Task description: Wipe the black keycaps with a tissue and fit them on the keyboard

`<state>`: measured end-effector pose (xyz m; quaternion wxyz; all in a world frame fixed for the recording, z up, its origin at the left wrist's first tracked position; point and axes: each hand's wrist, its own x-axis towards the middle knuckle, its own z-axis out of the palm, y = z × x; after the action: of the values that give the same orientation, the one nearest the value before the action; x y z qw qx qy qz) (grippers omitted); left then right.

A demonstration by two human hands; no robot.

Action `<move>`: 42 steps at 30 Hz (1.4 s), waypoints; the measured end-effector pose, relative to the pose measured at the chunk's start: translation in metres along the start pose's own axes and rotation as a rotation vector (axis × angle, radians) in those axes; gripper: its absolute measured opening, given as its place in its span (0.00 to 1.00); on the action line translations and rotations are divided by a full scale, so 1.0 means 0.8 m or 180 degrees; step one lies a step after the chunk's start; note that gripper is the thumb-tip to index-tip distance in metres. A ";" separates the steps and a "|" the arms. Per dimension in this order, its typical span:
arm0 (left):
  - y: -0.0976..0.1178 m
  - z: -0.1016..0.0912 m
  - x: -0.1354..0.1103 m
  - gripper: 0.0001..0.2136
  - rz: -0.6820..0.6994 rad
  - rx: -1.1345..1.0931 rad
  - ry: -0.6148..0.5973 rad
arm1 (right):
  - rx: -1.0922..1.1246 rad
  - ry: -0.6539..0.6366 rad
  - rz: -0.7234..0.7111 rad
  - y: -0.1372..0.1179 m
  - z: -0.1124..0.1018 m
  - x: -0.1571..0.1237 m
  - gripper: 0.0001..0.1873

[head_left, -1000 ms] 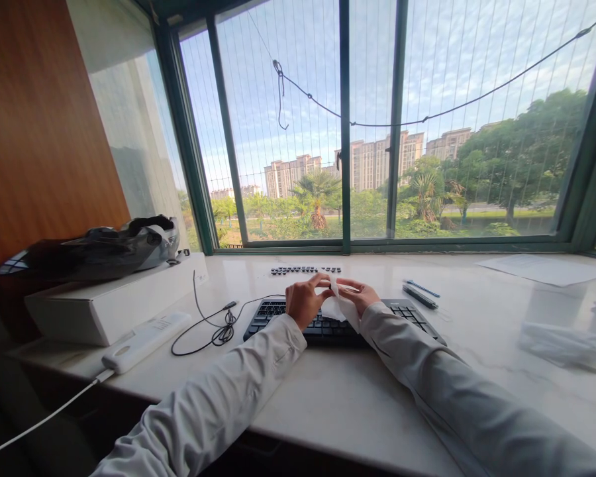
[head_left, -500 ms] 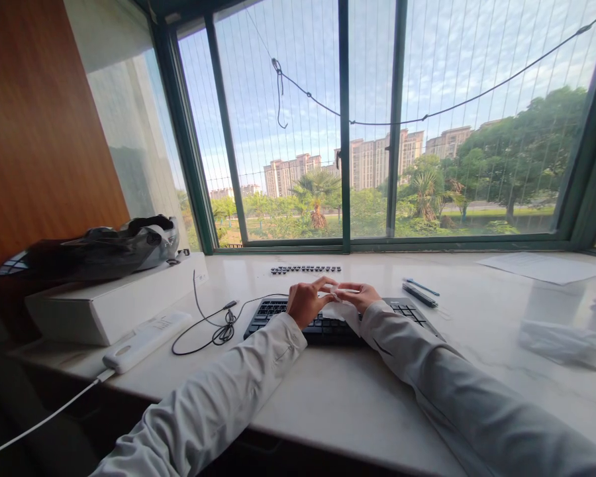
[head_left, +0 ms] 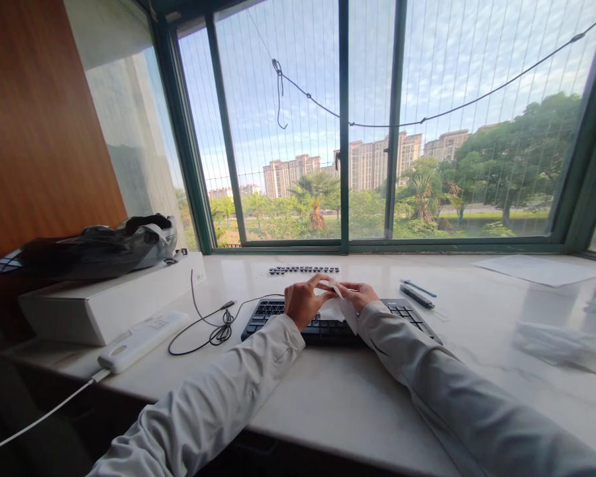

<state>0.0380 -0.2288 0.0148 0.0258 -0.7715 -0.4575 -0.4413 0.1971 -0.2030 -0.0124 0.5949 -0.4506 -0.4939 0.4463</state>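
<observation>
Both my hands meet above a black keyboard [head_left: 273,311] on the pale marble sill [head_left: 338,391]. My left hand [head_left: 304,301] and my right hand [head_left: 359,295] together pinch a small white wipe [head_left: 342,307], which hangs down between them over the keys. A row of loose black keycaps [head_left: 304,269] lies on the sill just beyond the keyboard. The keyboard's black cable [head_left: 213,328] trails off to the left in a loose coil.
A white box [head_left: 104,298] with a dark bag [head_left: 94,246] on top stands at the left, a white remote-like device [head_left: 139,339] in front of it. Two pens [head_left: 417,293] lie right of the keyboard. Paper [head_left: 539,268] and crumpled plastic [head_left: 559,344] sit far right. Windows behind.
The wipe was pulled flat between my hands half a second ago and now hangs down again. My hands stay over the keyboard; the view has shifted slightly.
</observation>
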 end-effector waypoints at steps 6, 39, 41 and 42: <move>-0.002 0.002 0.000 0.15 -0.0125 -0.0040 0.0163 | 0.0023 -0.0067 -0.0184 0.002 -0.002 0.005 0.33; -0.006 0.004 0.002 0.16 0.0051 0.0524 -0.0212 | -0.0095 0.0021 -0.0316 0.007 -0.005 0.003 0.32; -0.005 0.004 0.002 0.14 0.0099 0.0247 -0.0165 | -0.0256 0.0135 -0.0284 0.006 -0.006 0.003 0.30; -0.005 0.004 0.002 0.13 0.0128 0.0118 -0.0168 | -0.0353 0.0195 -0.0274 0.005 -0.007 0.003 0.29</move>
<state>0.0378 -0.2240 0.0124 0.0369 -0.7914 -0.4505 -0.4116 0.2024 -0.2005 -0.0166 0.6025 -0.4747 -0.5183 0.3782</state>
